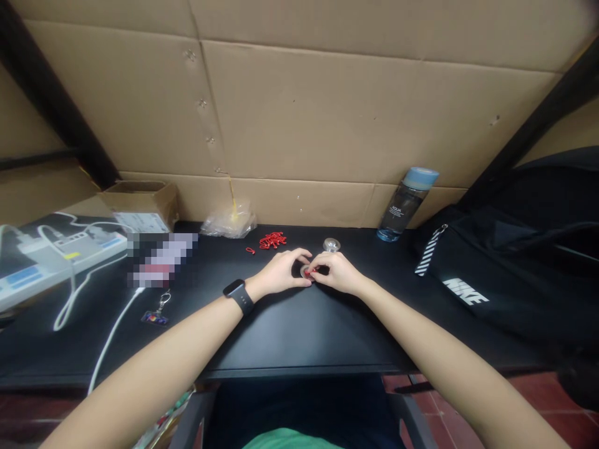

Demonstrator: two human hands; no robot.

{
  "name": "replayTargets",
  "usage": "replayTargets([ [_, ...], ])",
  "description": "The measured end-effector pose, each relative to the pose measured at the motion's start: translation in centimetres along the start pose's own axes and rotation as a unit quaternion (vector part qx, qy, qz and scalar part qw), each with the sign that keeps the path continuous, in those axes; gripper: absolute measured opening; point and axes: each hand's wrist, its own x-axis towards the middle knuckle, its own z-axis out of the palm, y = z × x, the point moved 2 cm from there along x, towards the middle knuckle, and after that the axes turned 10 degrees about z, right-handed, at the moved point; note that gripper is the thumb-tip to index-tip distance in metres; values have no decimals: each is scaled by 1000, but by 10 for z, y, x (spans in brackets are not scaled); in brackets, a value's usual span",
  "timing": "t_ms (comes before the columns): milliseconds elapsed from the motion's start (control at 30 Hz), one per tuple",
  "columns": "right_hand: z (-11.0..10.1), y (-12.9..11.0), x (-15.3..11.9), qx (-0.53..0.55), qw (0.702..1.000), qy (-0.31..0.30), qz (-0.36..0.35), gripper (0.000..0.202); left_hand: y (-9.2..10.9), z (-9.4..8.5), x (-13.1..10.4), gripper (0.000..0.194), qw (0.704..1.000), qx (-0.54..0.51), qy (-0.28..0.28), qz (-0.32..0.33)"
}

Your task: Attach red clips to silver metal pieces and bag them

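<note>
Between my hands is a small round, clear-looking piece (304, 274) with red in it; its exact kind is too small to tell. My left hand (283, 272), with a dark watch on its wrist, curls thumb and fingers around its edge. From the other side my right hand (340, 274) pinches a bit of red cord (312, 272) at the piece. A clear, shiny round shell (332, 245) lies just behind my right hand. Behind my left hand is a pile of red cord loops (272, 240), with one loose loop (250, 251) beside it.
A crumpled plastic bag (229, 221) and a cardboard box (140, 199) stand against the cardboard wall. On the left are a power strip (60, 265), white cables, a blurred-out item (161, 262) and a keychain (156, 317). At right are a water bottle (405, 206) and black bag (486, 280).
</note>
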Motion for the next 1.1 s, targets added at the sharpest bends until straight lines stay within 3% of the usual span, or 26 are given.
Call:
replayTargets([
  [400, 1, 4, -1, -11, 1000, -12, 4, 10, -1, -1, 0, 62, 1000, -26, 16, 3],
  [767, 2, -1, 0, -27, 997, 63, 29, 13, -5, 0, -1, 67, 996, -83, 38, -4],
  [1100, 4, -2, -1, 20, 990, 85, 109, 14, -4, -1, 0, 70, 992, -113, 56, -12],
])
